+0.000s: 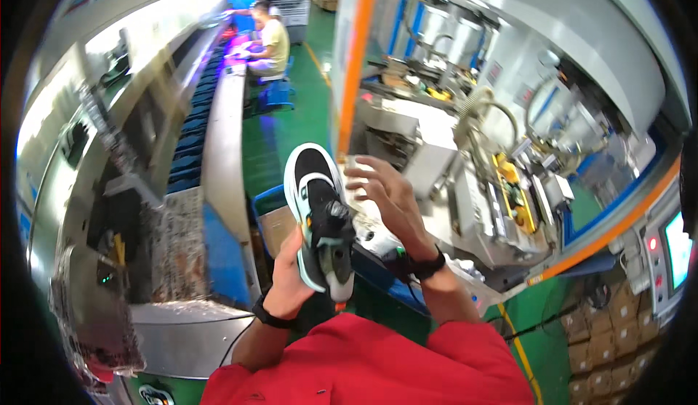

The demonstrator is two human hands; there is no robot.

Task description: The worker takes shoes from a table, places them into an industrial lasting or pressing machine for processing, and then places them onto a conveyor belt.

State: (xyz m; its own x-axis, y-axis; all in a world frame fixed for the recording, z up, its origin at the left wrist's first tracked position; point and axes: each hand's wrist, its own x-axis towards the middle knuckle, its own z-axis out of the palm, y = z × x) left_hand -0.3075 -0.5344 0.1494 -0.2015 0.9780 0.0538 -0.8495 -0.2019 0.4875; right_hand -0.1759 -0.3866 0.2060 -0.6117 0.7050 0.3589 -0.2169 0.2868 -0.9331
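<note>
My left hand grips a black sports shoe with a white and pale green sole, held up in front of me with the toe pointing away. My right hand hovers just right of the shoe, fingers spread, its fingertips close to the upper near the tongue. I cannot tell whether they touch it. Both wrists wear dark bands. My red sleeves and chest fill the lower edge.
A long conveyor line with blue trays runs away on my left. A person in a yellow shirt sits at its far end. A grey machine with hoses stands on my right, beside a control panel. Cardboard boxes are stacked at lower right.
</note>
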